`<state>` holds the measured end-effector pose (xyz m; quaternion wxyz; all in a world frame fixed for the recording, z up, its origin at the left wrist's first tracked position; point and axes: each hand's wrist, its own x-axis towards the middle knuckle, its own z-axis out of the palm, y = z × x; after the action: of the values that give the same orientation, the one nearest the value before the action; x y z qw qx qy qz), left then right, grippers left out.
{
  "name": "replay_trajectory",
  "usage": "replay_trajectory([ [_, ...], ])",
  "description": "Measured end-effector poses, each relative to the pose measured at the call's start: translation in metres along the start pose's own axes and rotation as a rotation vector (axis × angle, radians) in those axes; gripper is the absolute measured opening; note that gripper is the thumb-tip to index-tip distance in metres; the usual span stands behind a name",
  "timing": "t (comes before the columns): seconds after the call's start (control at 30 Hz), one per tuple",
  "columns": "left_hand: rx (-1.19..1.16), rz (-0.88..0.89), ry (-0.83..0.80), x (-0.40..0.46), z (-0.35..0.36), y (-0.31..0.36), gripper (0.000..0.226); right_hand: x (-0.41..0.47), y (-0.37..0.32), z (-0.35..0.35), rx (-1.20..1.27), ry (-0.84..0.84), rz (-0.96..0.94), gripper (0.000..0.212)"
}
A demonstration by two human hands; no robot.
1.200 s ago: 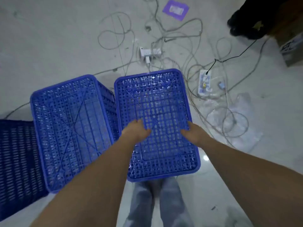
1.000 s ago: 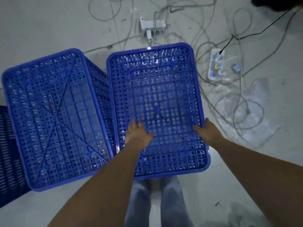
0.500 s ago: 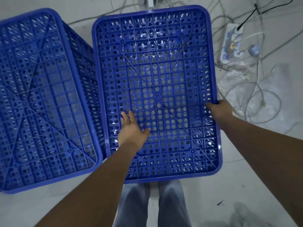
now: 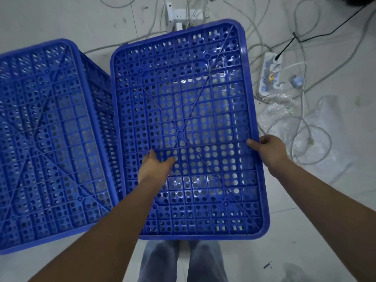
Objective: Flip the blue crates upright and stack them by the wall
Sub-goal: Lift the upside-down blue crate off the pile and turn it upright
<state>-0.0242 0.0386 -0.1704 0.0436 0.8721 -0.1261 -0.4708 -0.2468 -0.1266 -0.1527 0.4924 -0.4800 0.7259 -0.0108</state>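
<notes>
We look down at two blue crates lying upside down side by side on a pale floor, their perforated bottoms facing us. Our left hand (image 4: 155, 168) rests flat, fingers relaxed, on the bottom of the right crate (image 4: 189, 110), near its middle. Our right hand (image 4: 268, 148) grips that crate's right edge, thumb on top, fingers curled under. The left crate (image 4: 50, 139) sits just beside it, untouched. On the floor to the far right lie tangled cables (image 4: 309, 131), a white power strip (image 4: 269, 76) and clear plastic sheeting (image 4: 325, 127).
</notes>
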Motion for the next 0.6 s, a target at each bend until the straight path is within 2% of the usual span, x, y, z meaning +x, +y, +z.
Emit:
replay_trajectory([
  [0.3, -0.380, -0.049, -0.175, -0.019, 0.001, 0.002, 0.084, -0.041, -0.003, -0.022, -0.131, 0.118, -0.235, 0.038],
  [0.47, -0.448, -0.089, -0.270, -0.021, -0.004, 0.005, 0.074, -0.076, -0.005, -0.017, -0.103, 0.189, -0.334, 0.034],
  [0.6, -0.441, -0.109, -0.339, -0.023, -0.013, 0.012, 0.070, -0.112, -0.021, 0.007, -0.032, 0.159, -0.390, 0.037],
])
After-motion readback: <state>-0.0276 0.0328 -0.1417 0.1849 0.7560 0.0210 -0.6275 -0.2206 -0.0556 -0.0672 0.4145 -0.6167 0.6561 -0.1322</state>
